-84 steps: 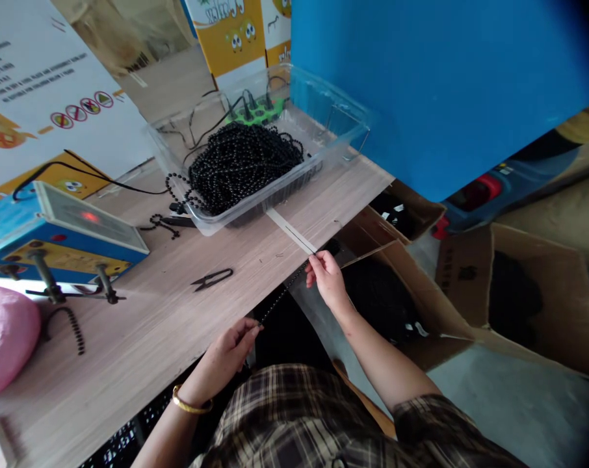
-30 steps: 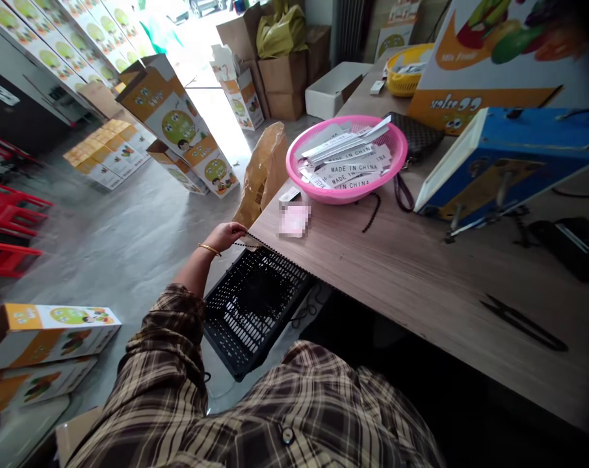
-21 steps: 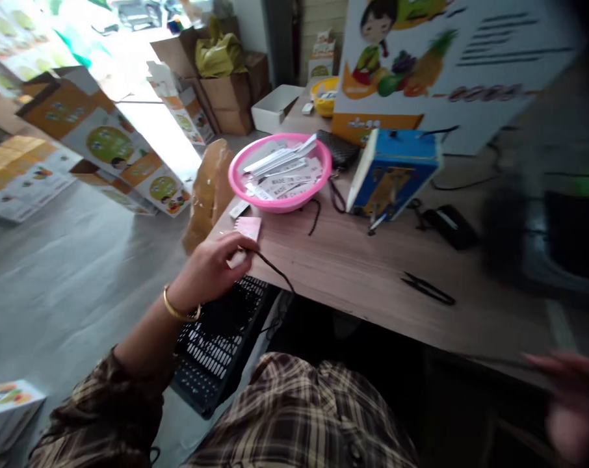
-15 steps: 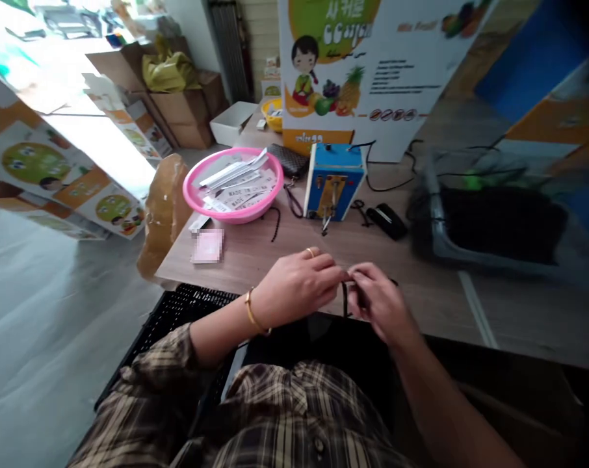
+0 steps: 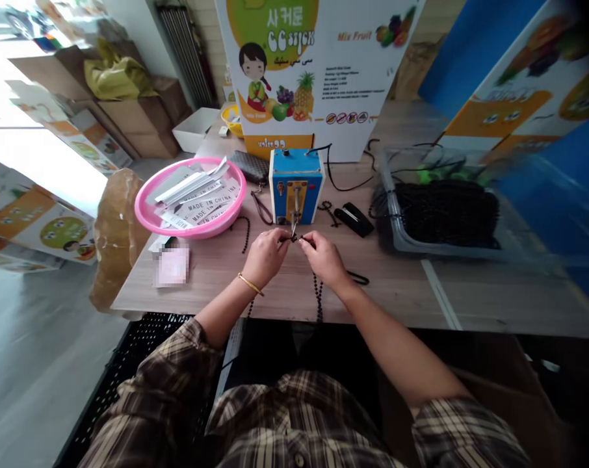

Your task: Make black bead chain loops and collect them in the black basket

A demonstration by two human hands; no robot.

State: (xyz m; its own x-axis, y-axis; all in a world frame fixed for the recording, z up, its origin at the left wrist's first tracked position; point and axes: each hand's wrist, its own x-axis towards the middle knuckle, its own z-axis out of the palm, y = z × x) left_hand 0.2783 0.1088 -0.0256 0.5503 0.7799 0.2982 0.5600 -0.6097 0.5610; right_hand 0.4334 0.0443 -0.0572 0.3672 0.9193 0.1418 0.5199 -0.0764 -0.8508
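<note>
The left hand (image 5: 265, 258) and right hand (image 5: 326, 260) both grasp a black beaded cord (image 5: 318, 292) at mid-frame, its length hanging over a light wooden table (image 5: 396, 292), just below a blue boxy machine (image 5: 296, 185); any contact is too small to tell.

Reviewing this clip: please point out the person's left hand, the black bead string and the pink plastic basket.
Left hand (image 5: 266, 257): head view, on the back of the hand.
Black bead string (image 5: 318, 298): head view, on the strand hanging below the hands.
Pink plastic basket (image 5: 138, 207): head view, on its left rim.
</note>
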